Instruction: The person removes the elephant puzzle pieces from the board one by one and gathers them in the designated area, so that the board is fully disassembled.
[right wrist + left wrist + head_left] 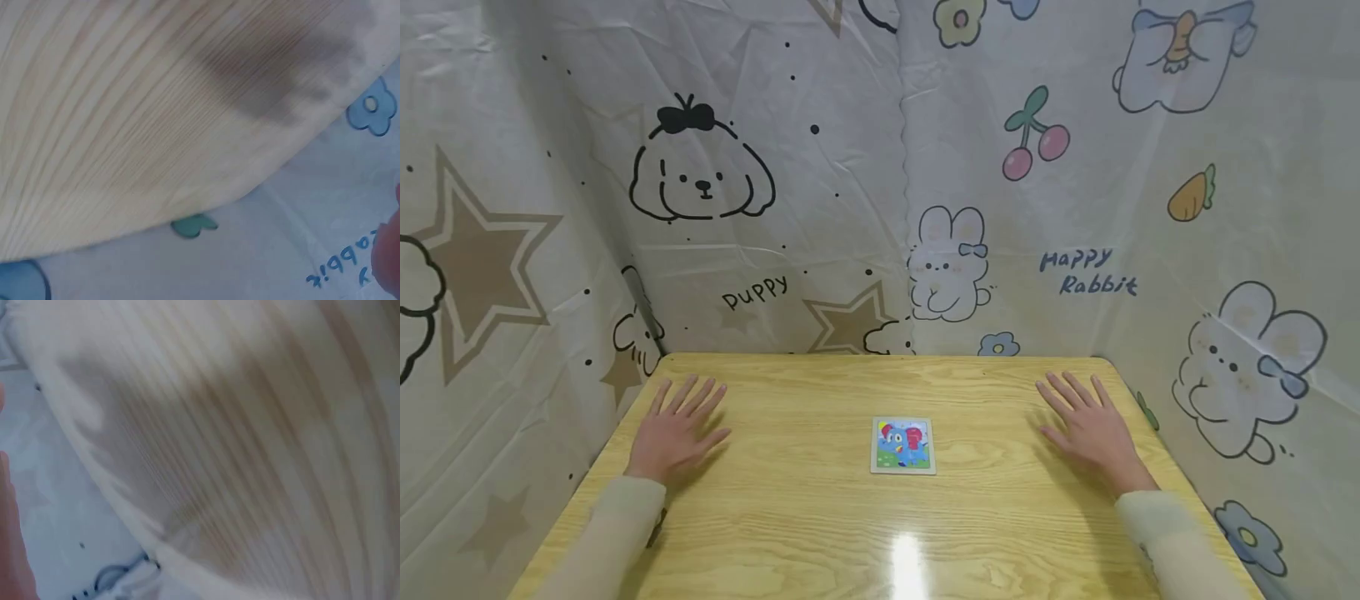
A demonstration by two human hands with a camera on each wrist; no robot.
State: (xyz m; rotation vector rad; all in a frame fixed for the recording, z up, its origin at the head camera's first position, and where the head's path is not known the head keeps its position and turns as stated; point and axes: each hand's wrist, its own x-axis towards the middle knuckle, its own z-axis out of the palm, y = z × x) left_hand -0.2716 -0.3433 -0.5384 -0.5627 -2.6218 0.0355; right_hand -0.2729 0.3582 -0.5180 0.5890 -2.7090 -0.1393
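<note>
Elephant panel (903, 446) unheld

One elephant panel lies flat on one table (775, 517); left hand (673, 437) at its nine o'clock, right hand (1093, 433) at three. Two hands, both spread, gripping nothing. Judged light, stiff, possibly slippery; best gripped at opposite edges, nine and three.

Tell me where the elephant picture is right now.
In the head view, the elephant picture lies near the middle of the wood-grain table, between the left hand and the right hand, touched by neither.
</note>
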